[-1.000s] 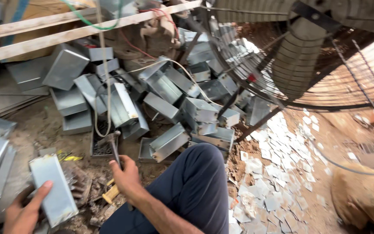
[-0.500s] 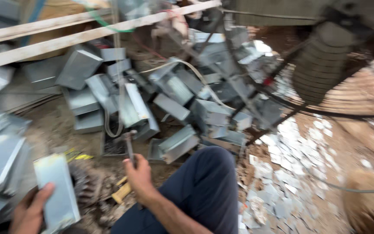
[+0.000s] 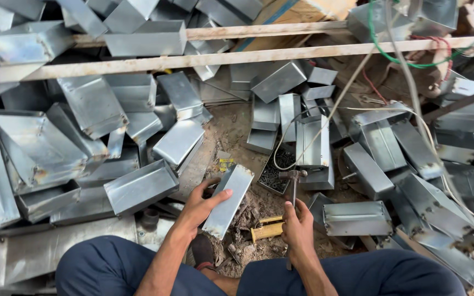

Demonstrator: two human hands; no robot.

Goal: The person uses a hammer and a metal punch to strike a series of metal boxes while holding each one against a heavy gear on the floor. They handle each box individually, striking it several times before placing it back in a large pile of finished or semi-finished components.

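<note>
Left hand [image 3: 198,208] grips a folded sheet-metal piece [image 3: 227,200] — dull grey, smooth, faintly reflective. Right hand [image 3: 298,226] holds a hammer [image 3: 293,183]: dark matt metal head and shaft. Surrounding metal boxes [image 3: 141,186] — same galvanised-looking sheet, some rust-spotted. Wooden slat [image 3: 193,60] rough, pale. Ground [image 3: 231,131] gritty dirt. Trousers [image 3: 100,271] matt navy cloth.

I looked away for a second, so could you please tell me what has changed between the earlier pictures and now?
The left hand has brought the flat sheet-metal piece from the far left in towards the middle, close to the hammer. The right hand keeps its grip on the hammer, head up. The camera has swung left. The heaps of sheet-metal boxes lie as before.
</note>
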